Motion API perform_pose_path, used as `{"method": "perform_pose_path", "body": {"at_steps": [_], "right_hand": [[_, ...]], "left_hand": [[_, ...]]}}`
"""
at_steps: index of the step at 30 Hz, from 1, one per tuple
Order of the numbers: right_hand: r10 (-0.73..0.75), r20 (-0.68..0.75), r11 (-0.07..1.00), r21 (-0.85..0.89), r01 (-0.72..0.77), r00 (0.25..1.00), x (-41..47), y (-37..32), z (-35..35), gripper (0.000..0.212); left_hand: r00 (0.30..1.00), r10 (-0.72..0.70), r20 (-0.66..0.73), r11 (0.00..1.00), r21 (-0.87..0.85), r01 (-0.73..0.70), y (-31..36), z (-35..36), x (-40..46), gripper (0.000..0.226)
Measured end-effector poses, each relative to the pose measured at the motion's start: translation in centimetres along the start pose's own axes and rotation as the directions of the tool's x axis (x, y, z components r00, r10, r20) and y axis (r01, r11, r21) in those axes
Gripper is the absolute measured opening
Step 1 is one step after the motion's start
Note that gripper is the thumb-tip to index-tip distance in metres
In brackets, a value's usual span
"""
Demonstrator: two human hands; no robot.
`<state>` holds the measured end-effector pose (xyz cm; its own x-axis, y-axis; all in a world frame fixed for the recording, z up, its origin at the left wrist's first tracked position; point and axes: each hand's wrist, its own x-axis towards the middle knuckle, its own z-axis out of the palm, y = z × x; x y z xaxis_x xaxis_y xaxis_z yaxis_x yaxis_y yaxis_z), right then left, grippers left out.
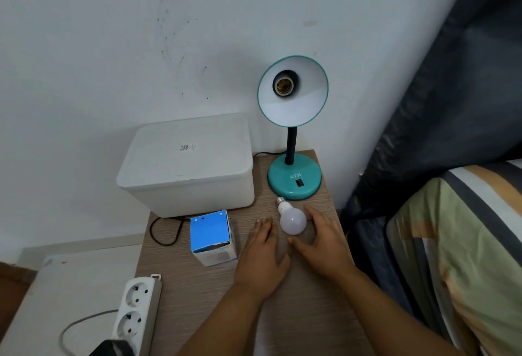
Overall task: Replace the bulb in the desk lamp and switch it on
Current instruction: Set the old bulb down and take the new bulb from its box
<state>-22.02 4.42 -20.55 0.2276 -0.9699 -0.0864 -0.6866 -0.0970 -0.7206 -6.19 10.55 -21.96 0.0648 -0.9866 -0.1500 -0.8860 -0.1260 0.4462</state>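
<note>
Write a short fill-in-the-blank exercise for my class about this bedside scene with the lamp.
1. The socket in the lamp holds ____ bulb.
2. The white bulb lies on the table between the left hand and the ____ hand.
3. The top of the small box is ____.

Missing words: no; right; blue

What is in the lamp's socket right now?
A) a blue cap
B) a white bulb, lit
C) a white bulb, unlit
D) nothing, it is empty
D: the socket inside the teal lamp shade shows bare brass, while the white bulb lies on the table between the left hand and the right hand.
</note>
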Motion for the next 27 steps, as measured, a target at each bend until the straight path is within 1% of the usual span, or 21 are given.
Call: {"method": "perform_pose_path", "body": {"at_steps": [4, 8, 13, 16, 19, 22, 24, 25, 27], "right_hand": [[0.070, 0.021, 0.996, 0.053, -0.071, 0.997, -0.8, -0.2, -0.6, 0.088], [0.042, -0.015, 0.997, 0.059, -0.041, 0.999, -2.3, -0.6, -1.3, 0.086], [-0.057, -0.089, 0.992, 0.104, 0.066, 0.994, -4.3, -1.9, -1.9, 0.069], [-0.134, -0.110, 0.982, 0.119, 0.147, 0.985, -5.0, -3.3, -1.6, 0.054], [-0.169, -0.082, 0.972, 0.151, 0.180, 0.982, -5.6, -5.3, -0.6, 0.047], [-0.235, -0.026, 0.958, 0.164, 0.236, 0.972, -5.5, -7.5, 0.2, 0.039], [-0.308, -0.008, 0.939, 0.155, 0.306, 0.951, -5.1, -8.9, 0.6, 0.037], [-0.339, 0.008, 0.930, 0.153, 0.334, 0.941, -4.9, -9.6, 0.8, 0.038], [-0.386, 0.056, 0.915, 0.153, 0.374, 0.921, -4.5, -10.8, 1.3, 0.040]], "left_hand": [[0.998, -0.023, 0.060, 0.999, -0.045, 0.025, 0.3, -1.0, -0.4, 0.078], [0.998, -0.012, 0.055, 0.998, -0.067, 0.015, 0.5, -1.9, -2.6, 0.072], [0.998, 0.051, 0.028, 0.996, -0.069, -0.049, 0.0, -2.7, -6.7, 0.065], [0.999, 0.051, -0.001, 0.995, -0.087, -0.051, -1.2, -3.4, -9.1, 0.059], [0.998, -0.023, -0.055, 0.987, -0.161, 0.014, -2.6, -4.4, -11.2, 0.053], [0.976, -0.159, -0.149, 0.960, -0.254, 0.118, -3.9, -5.5, -12.3, 0.039], [0.934, -0.274, -0.230, 0.907, -0.385, 0.172, -4.3, -6.3, -12.7, 0.024], [0.904, -0.338, -0.263, 0.867, -0.461, 0.190, -4.5, -6.7, -12.6, 0.023], [0.850, -0.445, -0.282, 0.777, -0.593, 0.211, -4.6, -7.7, -12.4, 0.024]]}}
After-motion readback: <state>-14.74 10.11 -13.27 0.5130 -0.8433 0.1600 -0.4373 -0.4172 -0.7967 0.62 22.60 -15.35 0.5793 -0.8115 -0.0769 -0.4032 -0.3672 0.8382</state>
